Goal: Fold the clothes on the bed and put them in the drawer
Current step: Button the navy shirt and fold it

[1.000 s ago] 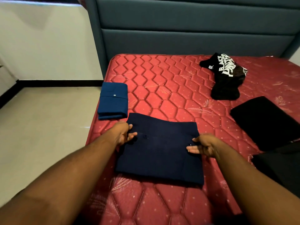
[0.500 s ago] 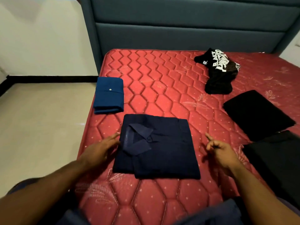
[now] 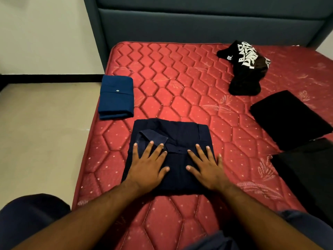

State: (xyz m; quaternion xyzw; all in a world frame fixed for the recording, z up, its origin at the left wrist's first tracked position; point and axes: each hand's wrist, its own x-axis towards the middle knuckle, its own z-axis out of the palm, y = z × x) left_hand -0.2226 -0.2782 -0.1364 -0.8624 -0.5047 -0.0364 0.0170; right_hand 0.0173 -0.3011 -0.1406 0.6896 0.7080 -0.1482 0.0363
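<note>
**Pressing the navy shirt flat on the bed**

Because the clothes need a big soft place to be folded, I see everything spread out on the red mattress (image 3: 180, 87), which fills most of my view, with a grey-blue headboard (image 3: 198, 20) behind it. I cannot see any drawer from here.

On the right side lie two flat black clothes, one black folded piece (image 3: 288, 118) and another dark piece (image 3: 306, 177) just below it at the edge of my view. They look done and are kept out of the way, I think, so they wait for the drawer.

The navy shirt (image 3: 180, 130) sits in the middle, right in front of me, folded into a square with its collar on top. It is near me so both arms can reach it.

Farther back on the right is a crumpled black T-shirt (image 3: 246, 76) with white letters. It is in a heap, so I think it is not folded yet.

A blue folded cloth (image 3: 115, 98) rests by the left edge, well apart from the others.

My left hand (image 3: 146, 168) and right hand (image 3: 207, 170) lie flat on the navy shirt, fingers spread and straight. They grab nothing; they only press down, I think to smooth the fold so it stays neat.
</note>
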